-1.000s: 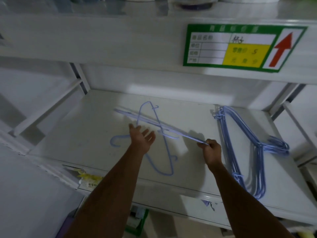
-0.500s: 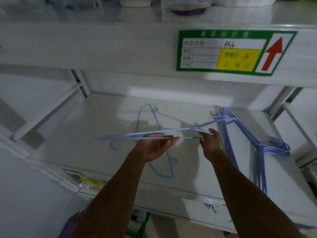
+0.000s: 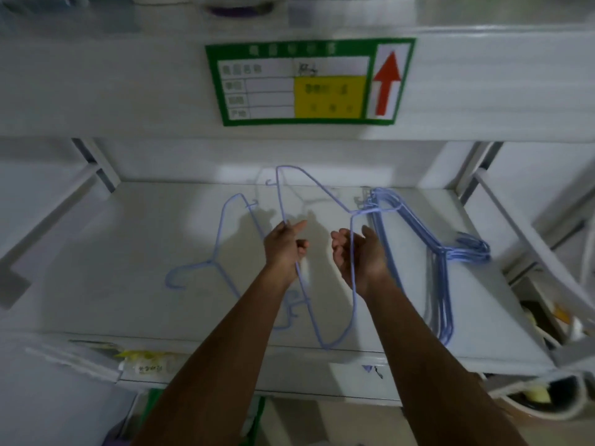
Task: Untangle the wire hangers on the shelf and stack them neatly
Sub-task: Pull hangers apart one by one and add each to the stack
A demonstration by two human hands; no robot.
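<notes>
If the hook snags: the held hanger (image 3: 313, 313), raised just left of the stack (image 3: 442, 300), has its hook end at the stack's hooks; a sideways pull could drag the tidy pile askew.
Hands: left hand (image 3: 285, 244) pinches one side wire; right hand (image 3: 360, 252), beside the stack, curls loosely round the other.
Grip risk: thin, springy wire may twist or slip from a pinch.
Loose hanger (image 3: 221, 233): flat, well left of the stack; the held one's low corner hangs near and could catch it.
Shelf (image 3: 128, 252): white, smooth, dimly lit.
Room: white racking; green price label (image 3: 309, 82) above and left of the stack.
</notes>
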